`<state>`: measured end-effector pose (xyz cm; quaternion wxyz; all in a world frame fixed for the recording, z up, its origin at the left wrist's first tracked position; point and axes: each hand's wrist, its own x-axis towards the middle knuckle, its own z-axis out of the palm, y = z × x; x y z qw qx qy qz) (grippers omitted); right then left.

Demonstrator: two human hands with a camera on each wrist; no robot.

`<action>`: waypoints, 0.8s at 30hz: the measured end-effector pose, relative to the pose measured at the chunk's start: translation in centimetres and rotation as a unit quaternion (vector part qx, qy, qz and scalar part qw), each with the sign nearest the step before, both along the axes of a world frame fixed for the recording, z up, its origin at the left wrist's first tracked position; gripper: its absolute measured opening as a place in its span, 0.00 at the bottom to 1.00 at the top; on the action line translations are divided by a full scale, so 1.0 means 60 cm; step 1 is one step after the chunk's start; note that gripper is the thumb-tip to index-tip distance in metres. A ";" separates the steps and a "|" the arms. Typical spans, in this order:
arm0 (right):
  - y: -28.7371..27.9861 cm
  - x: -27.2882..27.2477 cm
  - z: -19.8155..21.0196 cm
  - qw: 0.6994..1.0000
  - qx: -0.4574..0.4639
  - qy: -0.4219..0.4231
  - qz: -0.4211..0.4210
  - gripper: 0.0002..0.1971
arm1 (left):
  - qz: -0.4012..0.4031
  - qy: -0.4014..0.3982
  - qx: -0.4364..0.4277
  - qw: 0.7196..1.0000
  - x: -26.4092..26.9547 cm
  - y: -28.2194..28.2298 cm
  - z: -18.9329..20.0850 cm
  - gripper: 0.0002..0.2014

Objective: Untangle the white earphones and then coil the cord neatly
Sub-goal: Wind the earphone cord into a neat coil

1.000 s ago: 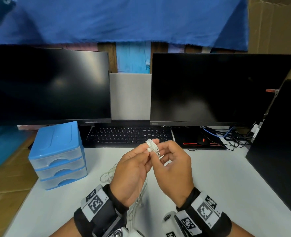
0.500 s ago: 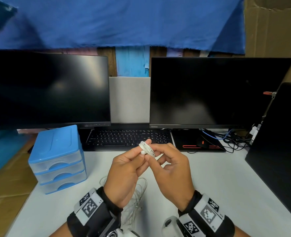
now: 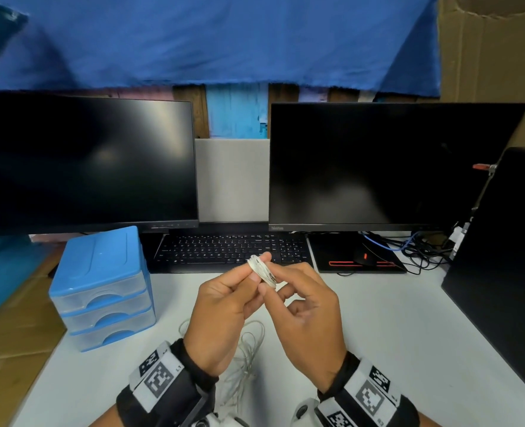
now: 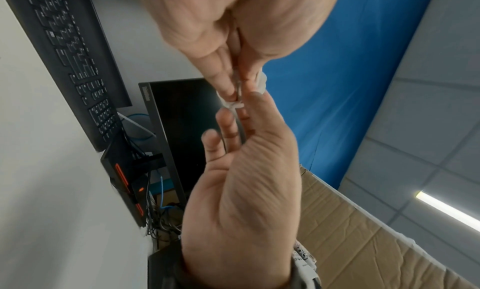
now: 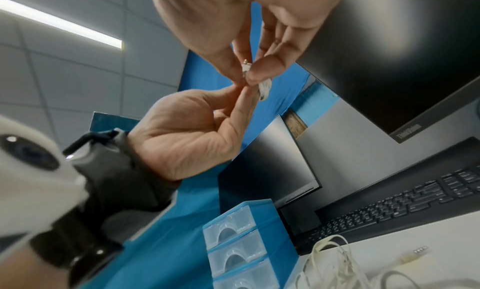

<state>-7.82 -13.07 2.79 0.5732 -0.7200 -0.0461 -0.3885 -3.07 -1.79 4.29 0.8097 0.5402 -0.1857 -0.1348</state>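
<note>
Both hands meet above the white desk [image 3: 378, 318], just in front of the black keyboard [image 3: 233, 249]. Left hand [image 3: 221, 315] and right hand [image 3: 309, 315] pinch the same small bundle of white earphones [image 3: 262, 269] at thumb and fingertip, the earbud ends pressed together between them. From the right wrist view, a metal-tipped earbud stem [image 5: 246, 66] shows between the right thumb and forefinger, while the left fingers [image 5: 244, 100] clamp the white pieces from below. Most of the cord [image 3: 248, 349] hangs down from the bundle and lies in loose, overlapping loops on the desk between the two wrists; its plug [image 5: 415, 255] rests apart on the desk surface.

By the look of it, the work is at the untangling stage, with the earbuds gathered as an anchor and the coil not yet begun. Whether any knots remain in the heap below cannot be made out. A likely next move is to keep one hand fixed on the earbuds and run the other along the cord, freeing crossed loops gently, since a hard pull could tighten a snarl.

A blue drawer unit [image 3: 101, 291] stands to the left.
</note>
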 end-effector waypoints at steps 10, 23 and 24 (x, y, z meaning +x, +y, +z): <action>-0.006 -0.010 0.022 0.998 0.040 0.017 0.040 0.05 | 0.010 -0.087 0.040 0.995 0.015 0.013 -0.003 0.17; -0.030 0.001 0.044 0.969 0.131 0.157 0.142 0.16 | -0.009 -0.112 0.057 0.992 0.008 0.016 0.004 0.15; -0.032 0.002 0.044 0.968 0.127 0.162 0.141 0.14 | -0.023 -0.107 0.055 0.993 0.007 0.016 0.005 0.16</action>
